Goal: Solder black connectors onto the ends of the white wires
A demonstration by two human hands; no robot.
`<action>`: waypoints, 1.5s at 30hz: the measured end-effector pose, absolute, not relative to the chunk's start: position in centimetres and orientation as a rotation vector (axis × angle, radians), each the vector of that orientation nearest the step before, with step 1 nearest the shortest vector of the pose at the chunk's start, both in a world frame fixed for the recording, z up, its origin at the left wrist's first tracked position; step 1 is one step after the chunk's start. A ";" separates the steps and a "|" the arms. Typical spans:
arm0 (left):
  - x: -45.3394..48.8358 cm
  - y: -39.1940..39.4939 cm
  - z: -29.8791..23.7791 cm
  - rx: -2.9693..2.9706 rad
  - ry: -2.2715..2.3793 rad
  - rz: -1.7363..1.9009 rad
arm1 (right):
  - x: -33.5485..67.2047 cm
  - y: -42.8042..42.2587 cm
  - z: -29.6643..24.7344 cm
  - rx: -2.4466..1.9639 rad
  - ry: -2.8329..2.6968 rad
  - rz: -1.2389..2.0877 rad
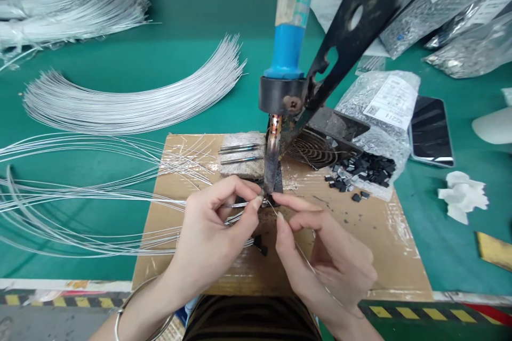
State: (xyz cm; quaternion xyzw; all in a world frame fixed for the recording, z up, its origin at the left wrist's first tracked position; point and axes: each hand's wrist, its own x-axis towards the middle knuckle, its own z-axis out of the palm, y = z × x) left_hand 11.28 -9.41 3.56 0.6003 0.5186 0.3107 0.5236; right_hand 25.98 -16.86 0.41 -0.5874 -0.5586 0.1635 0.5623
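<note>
A blue-handled soldering iron [288,37] points downward, clamped in a black metal stand, its tip just above my fingertips. My left hand [224,224] pinches the end of a thin silvery wire [236,204] right beneath that tip. A small part at the wire's end is too hidden by my fingers to make out. My right hand [324,245] holds a strand of solder wire [306,258] between thumb and fingers; its end reaches the iron's tip and its tail runs back along my wrist. Several more wires with black ends [259,245] lie below my left hand.
Brown cardboard [380,256] covers the work spot on a green mat. A curved wire bundle [136,101] lies at left. Beside the black stand arm [344,37] are small black pieces [372,168] spilling from a plastic bag, a phone [431,130] and crumpled tissue [463,196].
</note>
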 end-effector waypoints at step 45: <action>11.5 -9.3 3.6 1.440 1.224 0.764 | 26.0 -16.8 0.4 -1.408 -1.325 0.347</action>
